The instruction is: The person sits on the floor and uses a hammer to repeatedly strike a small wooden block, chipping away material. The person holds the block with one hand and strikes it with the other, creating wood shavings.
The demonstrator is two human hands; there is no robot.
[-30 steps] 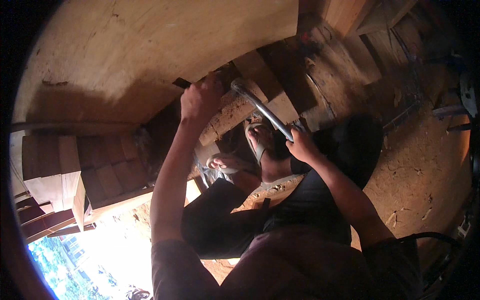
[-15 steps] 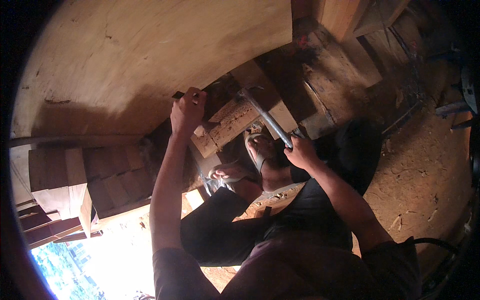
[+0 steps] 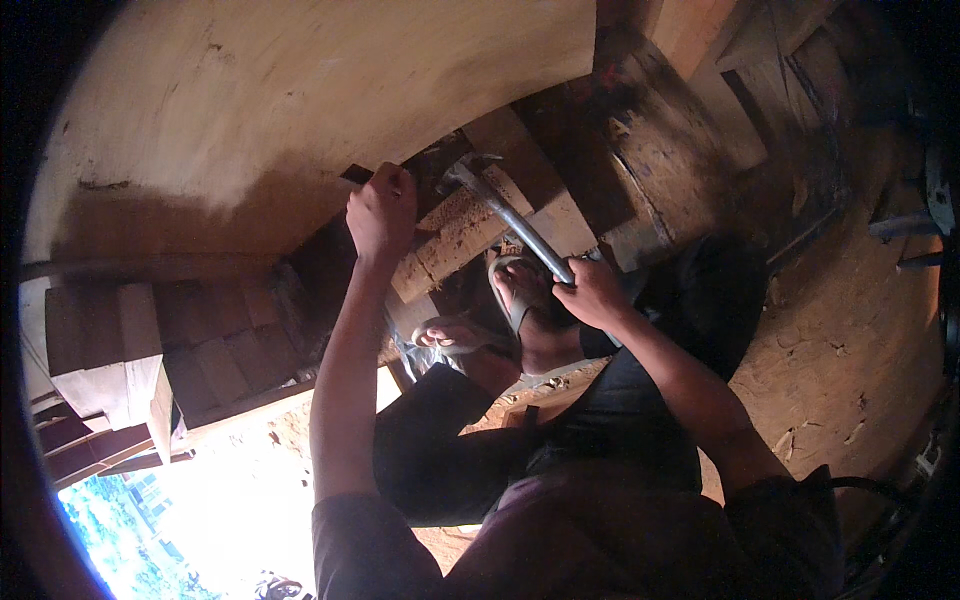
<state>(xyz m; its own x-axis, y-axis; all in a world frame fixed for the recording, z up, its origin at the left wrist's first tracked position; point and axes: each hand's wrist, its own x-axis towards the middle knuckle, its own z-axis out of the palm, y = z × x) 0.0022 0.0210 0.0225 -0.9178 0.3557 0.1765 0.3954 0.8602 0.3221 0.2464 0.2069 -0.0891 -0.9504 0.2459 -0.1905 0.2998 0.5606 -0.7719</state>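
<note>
My right hand (image 3: 593, 296) is closed round the shaft of a silver metal hammer (image 3: 520, 228), whose head lies just right of my left hand, above a wooden block (image 3: 458, 240). My left hand (image 3: 378, 212) is closed on a small dark flat piece (image 3: 356, 174), at the lower edge of a large pale wooden panel (image 3: 300, 90); what that piece is cannot be told, as my fingers partly hide it. My sandalled feet show below the hammer.
Stacked timber (image 3: 120, 320) stands at the left beside a bright opening. Boards and posts (image 3: 695, 40) fill the upper right. A sandy floor (image 3: 810, 360) with shavings lies at the right, with dark metal objects (image 3: 900, 225) at its far edge.
Over the last half second the hammer's head has swung a little left, closer to my left hand. My left hand stays by the panel's edge, with slightly shifted fingers. The view has shifted slightly.
</note>
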